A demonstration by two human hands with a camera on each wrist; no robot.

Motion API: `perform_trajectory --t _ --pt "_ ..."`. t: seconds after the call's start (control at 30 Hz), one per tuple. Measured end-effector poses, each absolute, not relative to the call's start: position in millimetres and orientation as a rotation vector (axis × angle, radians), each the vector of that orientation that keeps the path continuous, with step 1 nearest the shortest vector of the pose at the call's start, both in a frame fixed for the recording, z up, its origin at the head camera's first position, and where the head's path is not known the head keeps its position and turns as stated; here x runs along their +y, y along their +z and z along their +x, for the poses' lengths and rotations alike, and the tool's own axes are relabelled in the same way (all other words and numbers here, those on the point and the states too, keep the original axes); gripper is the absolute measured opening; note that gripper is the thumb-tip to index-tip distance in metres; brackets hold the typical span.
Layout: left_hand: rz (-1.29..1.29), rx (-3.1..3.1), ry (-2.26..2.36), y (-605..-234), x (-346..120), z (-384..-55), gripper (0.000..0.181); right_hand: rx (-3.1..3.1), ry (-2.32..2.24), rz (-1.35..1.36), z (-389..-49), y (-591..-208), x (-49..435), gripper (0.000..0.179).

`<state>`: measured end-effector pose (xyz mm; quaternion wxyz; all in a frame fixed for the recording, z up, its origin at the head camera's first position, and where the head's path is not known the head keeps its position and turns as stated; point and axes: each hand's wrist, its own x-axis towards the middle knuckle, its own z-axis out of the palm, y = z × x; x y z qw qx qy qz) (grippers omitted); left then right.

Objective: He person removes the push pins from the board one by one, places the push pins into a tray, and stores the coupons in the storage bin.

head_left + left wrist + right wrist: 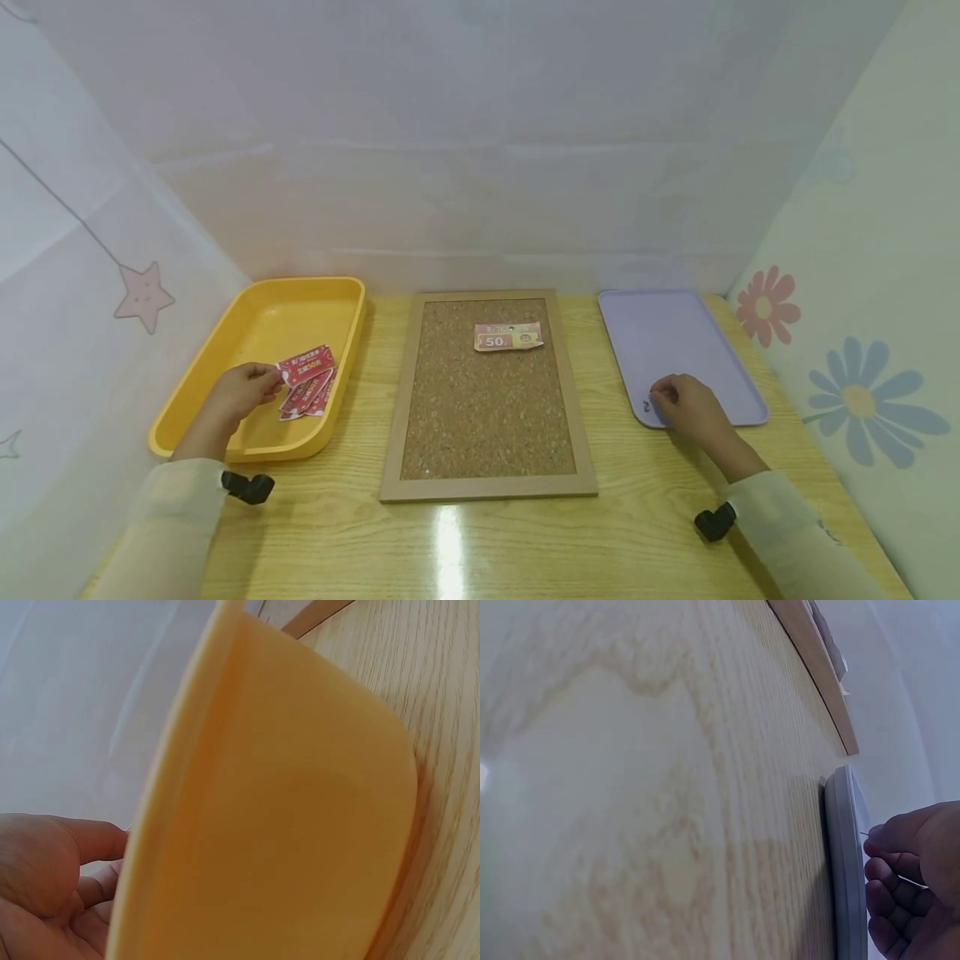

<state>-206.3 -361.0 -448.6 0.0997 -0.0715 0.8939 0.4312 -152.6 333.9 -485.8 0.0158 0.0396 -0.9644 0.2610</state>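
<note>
My left hand [243, 390] reaches into the yellow tray [258, 454] and pinches a red paper coupon [309, 364] by its left edge. Under that coupon lie several more red coupons [318, 398], fanned over one another. In the left wrist view the tray wall [300, 787] hides my fingertips and the coupon. Over the near left corner of the purple tray [675, 333], my right hand [693, 406] has thumb and index finger together. A thin pin point [864, 833] sticks out from between them. Small dark pins [647, 406] lie on the tray beside these fingers.
Between the trays lies a wood-framed cork board [487, 417]. A pink and yellow coupon [507, 337] is on its upper right part, with a dark pin head [512, 328] near its top edge. White cloth [480, 208] closes off the back and sides of the wooden table [337, 533].
</note>
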Motion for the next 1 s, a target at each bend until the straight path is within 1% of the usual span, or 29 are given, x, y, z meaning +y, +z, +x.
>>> perform_trajectory --t 0.4,0.7,0.83,1.0 --pt "-0.193 2.670 1.216 -444.7 -361.8 -201.8 0.049 -2.995 0.810 0.125 -151.8 -486.4 333.6 0.016" --pt "-0.210 2.867 0.978 -427.0 -358.7 -200.5 0.064 -2.974 0.790 0.150 -155.6 -480.2 333.9 0.017" --pt "-0.176 2.914 0.963 -415.6 -339.0 -207.7 0.065 -2.946 0.803 0.181 -160.2 -472.8 327.9 0.019" --pt "-0.075 2.896 1.039 -399.3 -296.2 -217.0 0.062 -2.881 0.839 0.261 -172.6 -462.1 308.4 0.022"
